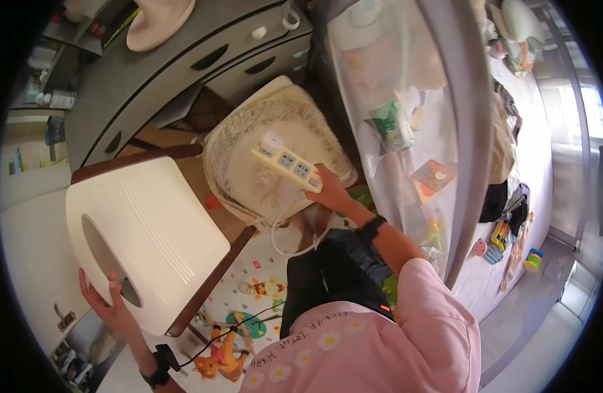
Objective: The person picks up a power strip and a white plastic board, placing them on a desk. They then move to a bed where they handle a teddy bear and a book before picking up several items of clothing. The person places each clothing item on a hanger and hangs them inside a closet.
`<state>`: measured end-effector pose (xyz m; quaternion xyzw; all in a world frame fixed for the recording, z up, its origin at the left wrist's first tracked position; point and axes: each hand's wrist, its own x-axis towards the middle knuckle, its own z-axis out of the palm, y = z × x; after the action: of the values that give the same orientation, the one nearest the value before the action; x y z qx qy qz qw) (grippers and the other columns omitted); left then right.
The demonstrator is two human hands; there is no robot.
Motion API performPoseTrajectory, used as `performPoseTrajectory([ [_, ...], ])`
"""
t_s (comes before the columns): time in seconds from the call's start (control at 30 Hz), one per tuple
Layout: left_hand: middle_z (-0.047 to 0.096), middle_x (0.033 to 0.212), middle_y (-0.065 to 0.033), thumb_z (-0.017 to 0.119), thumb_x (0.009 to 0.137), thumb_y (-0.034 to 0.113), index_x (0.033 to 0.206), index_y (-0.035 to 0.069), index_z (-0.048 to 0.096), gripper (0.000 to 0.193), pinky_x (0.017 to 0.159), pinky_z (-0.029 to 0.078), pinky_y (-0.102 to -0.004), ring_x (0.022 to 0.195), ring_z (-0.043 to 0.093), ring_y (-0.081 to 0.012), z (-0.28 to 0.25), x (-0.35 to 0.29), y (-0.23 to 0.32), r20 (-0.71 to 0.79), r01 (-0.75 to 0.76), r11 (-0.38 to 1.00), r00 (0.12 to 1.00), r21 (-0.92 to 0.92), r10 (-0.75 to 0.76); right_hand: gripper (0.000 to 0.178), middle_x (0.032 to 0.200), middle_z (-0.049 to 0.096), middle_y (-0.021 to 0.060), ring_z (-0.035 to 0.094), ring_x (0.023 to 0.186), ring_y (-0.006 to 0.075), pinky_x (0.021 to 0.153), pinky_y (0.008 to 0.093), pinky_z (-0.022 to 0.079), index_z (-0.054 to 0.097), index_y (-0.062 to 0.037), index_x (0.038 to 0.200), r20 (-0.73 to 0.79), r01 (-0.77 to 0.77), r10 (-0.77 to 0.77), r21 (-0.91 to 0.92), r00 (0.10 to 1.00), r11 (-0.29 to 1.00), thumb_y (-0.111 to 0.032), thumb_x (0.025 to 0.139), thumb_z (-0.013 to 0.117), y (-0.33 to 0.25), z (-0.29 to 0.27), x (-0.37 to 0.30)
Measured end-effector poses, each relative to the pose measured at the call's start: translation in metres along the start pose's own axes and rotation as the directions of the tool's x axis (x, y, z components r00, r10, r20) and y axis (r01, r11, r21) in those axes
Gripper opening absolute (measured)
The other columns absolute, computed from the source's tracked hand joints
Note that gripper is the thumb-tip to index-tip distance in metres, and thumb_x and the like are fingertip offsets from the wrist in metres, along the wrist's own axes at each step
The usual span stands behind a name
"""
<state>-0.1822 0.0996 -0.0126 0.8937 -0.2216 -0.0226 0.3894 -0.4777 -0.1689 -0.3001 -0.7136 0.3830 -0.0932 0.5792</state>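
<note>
My right hand (330, 190) is closed round the near end of a cream power strip (287, 165). A white plug or adapter (273, 140) sits in the strip's far socket, and a white cable (273, 236) loops down from its near end. The strip is above a chair seat with a worn, fuzzy beige cover (236, 154). At the left, my left hand (106, 302) grips the rim of a white plastic chair (144, 229) beside its oval opening, the thumb toward the opening. That chair has brown legs and lies tilted.
Grey drawers (157, 72) stand along the back. On the right is a bed (517, 196) behind a translucent mesh side (406, 164) with pockets holding small things. Below lies a printed play mat (249, 268) with an orange toy animal (223, 357) on it. A black cord (216, 338) runs from my left wrist.
</note>
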Motion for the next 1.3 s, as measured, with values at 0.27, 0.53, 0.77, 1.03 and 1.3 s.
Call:
performPoseTrajectory([
  [0.27,0.035,0.128,-0.0149,0.051,0.08,0.001,0.126,0.0,0.029,0.051,0.097,0.025,-0.0293,0.117,0.035,-0.0215,0.001,0.0,0.011,-0.001,-0.101,0.994,0.995,0.049,0.101,0.052,0.089,0.055,0.0098,0.053,0.081,0.0169,0.071,0.029,0.043,0.041,-0.0005,0.105,-0.579,0.281,-0.188,0.074,0.794,0.957,-0.009,0.06,0.066,-0.134,-0.127,-0.055],
  [0.53,0.037,0.126,-0.0175,0.048,0.078,-0.005,0.125,0.0,0.03,0.051,0.096,0.025,-0.0302,0.115,0.036,-0.0246,-0.009,0.003,0.008,0.005,-0.213,0.977,0.977,0.029,0.213,0.046,0.083,0.058,0.0178,0.057,0.074,0.0259,0.065,0.0331,0.045,0.045,0.0024,0.097,-0.519,0.295,-0.351,-0.19,0.779,0.936,-0.022,0.064,0.067,-0.191,-0.15,0.081],
  [0.77,0.041,0.123,-0.0183,0.049,0.076,-0.004,0.125,0.001,0.032,0.052,0.094,0.028,-0.0297,0.112,0.04,-0.0245,-0.008,0.002,0.01,-0.04,-0.187,0.982,0.981,0.039,0.188,0.061,0.097,0.056,0.0236,0.055,0.09,0.0348,0.072,0.0402,0.046,0.042,0.0044,0.103,-0.434,0.047,-0.198,-0.334,0.879,0.941,-0.035,0.062,0.066,-0.221,-0.126,0.244],
  [1.03,0.043,0.118,-0.0154,0.048,0.076,-0.004,0.124,0.0,0.033,0.05,0.089,0.033,-0.0289,0.103,0.044,-0.0211,-0.004,0.007,0.005,-0.042,-0.108,0.994,0.993,-0.018,0.108,0.061,0.099,0.054,0.0212,0.056,0.088,0.036,0.073,0.0416,0.048,0.04,0.0003,0.103,-0.467,-0.046,-0.196,-0.458,0.862,0.888,-0.026,0.059,0.073,-0.246,-0.111,0.34],
  [1.3,0.036,0.125,-0.0105,0.046,0.08,-0.001,0.127,0.002,0.031,0.049,0.083,0.042,-0.029,0.099,0.045,-0.0173,-0.007,0.006,-0.001,-0.018,-0.127,0.989,0.992,0.069,0.128,0.07,0.109,0.044,0.024,0.044,0.098,0.0385,0.084,0.0446,0.037,0.04,0.0013,0.114,-0.416,0.096,-0.47,-0.661,0.778,0.744,-0.036,0.064,0.071,-0.22,-0.097,0.362],
])
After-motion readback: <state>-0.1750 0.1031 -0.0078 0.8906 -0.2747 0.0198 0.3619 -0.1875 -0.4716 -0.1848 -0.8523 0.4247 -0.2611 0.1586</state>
